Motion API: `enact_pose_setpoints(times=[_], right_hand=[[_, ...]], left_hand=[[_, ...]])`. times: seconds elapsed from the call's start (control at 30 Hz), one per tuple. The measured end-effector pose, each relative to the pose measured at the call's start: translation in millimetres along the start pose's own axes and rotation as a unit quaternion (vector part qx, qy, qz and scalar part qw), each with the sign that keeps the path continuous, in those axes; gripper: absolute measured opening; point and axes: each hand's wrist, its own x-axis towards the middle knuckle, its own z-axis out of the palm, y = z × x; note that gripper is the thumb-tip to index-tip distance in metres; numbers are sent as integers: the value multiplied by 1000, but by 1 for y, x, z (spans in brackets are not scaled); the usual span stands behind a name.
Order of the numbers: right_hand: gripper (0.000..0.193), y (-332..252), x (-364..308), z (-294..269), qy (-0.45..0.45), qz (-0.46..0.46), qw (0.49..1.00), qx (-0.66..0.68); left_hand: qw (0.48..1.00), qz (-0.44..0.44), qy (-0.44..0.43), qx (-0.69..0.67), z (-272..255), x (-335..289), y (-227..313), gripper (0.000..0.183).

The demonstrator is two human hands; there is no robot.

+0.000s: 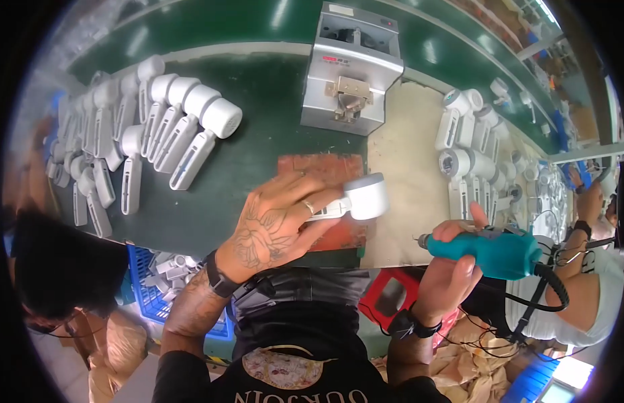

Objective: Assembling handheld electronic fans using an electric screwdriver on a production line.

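My left hand (275,225) is closed on the handle of a white handheld device (367,197) with a drum-shaped, grey-rimmed head. The device lies sideways over a reddish-brown mat (339,240), its head pointing right; my fingers cover most of the handle. On the right, my right hand (453,269) is wrapped round a teal electric screwdriver (490,254). Its bit points left, well apart from the device, and a coiled black cord leaves its rear end.
Similar white devices stand in rows at the left (191,127) and right (463,164). A grey metal box machine (352,67) stands at the back. Below the table edge are a blue basket (147,295) of white parts and a red stool (386,295). People work at both sides.
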Motion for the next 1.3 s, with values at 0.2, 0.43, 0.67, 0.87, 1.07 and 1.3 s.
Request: enact_pose_setpoints(times=[0.2, 0.43, 0.67, 0.87, 1.07, 1.3], right_hand=[[68, -12, 13, 16, -47, 82, 995, -25], [73, -10, 67, 71, -69, 0, 988, 141], [49, 34, 120, 135, -129, -53, 987, 78], [32, 61, 130, 149, -148, -64, 985, 54], [31, 47, 116, 150, -164, 27, 985, 40], [62, 30, 79, 87, -105, 34, 990, 84]], left_hand=[[999, 20, -27, 2, 5, 1, -2, 29], [994, 83, -39, 67, 13, 37, -17, 33], [997, 71, -20, 31, 17, 25, -25, 46], [997, 65, -13, 27, 19, 22, -27, 51], [998, 55, -17, 27, 17, 20, -30, 44], [998, 55, -23, 23, 19, 28, -24, 37]])
